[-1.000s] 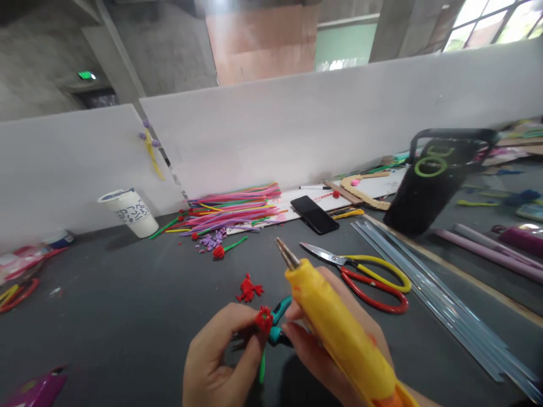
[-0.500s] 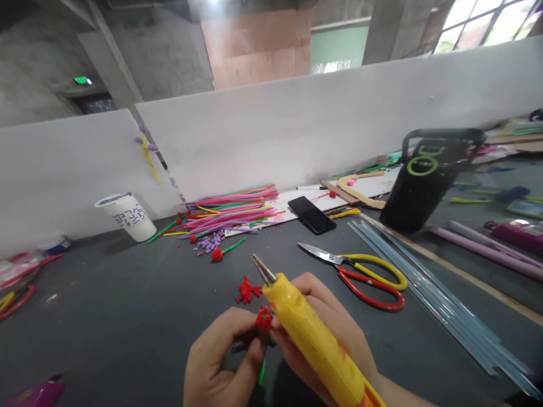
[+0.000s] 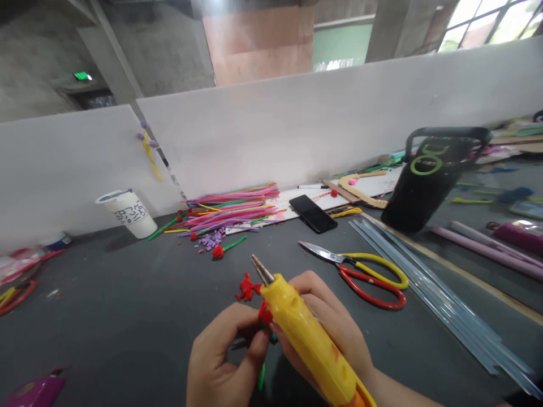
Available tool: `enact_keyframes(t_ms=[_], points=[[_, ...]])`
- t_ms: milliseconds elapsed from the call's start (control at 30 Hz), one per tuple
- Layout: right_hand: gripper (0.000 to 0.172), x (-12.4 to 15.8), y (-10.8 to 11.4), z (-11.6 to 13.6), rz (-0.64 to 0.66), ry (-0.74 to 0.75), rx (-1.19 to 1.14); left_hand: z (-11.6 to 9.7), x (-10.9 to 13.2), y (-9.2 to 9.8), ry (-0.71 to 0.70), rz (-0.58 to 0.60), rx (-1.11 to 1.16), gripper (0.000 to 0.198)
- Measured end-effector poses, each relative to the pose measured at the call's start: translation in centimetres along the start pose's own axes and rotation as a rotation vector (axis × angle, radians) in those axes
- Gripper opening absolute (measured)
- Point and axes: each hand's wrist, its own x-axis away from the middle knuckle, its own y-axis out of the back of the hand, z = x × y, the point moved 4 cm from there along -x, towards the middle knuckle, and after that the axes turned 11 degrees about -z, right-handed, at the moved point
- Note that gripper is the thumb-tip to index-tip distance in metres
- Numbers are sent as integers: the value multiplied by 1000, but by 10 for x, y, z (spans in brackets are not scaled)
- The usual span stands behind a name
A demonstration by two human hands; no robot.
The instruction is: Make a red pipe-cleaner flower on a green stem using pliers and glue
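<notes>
My left hand point(image 3: 231, 353) pinches a small red flower point(image 3: 265, 314) between thumb and forefinger; its green stem point(image 3: 262, 376) hangs below. A yellow hot glue gun point(image 3: 307, 333) lies in my right hand point(image 3: 339, 322), its metal nozzle pointing up and to the left, beyond the flower. The right fingertips also reach the flower's side, and the gun covers part of it. Just past my left fingers lies a pile of red snippets point(image 3: 247, 288). Farther back rests a red flower on a green stem point(image 3: 218, 252), beside purple snippets point(image 3: 212, 240).
Scissors point(image 3: 356, 274) with red and yellow handles lie right of my hands, near clear glue sticks point(image 3: 428, 288). At the back are a bundle of coloured pipe cleaners point(image 3: 233, 209), a phone point(image 3: 313, 213), a white cup point(image 3: 133, 217) and a tall black bottle point(image 3: 428, 186).
The flower has turned between my fingers and sits further behind the glue gun. The gun has shifted slightly left. My left hand has moved slightly up and right.
</notes>
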Motion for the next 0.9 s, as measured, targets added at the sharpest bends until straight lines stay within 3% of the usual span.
enact_keyframes(t_ms=[233, 667, 800, 900], points=[[13, 2, 1, -2, -14, -10, -29, 2, 0, 0, 38, -3, 2, 22], [13, 3, 2, 1, -11, 3, -11, 4, 1, 1, 90, -36, -25, 12], [14, -3, 5, 5, -33, -26, 54, 18, -6, 7, 335, -69, 88, 5], [11, -8, 5, 5, -122, -123, 110, 29, -11, 7, 590, 5, 261, 12]])
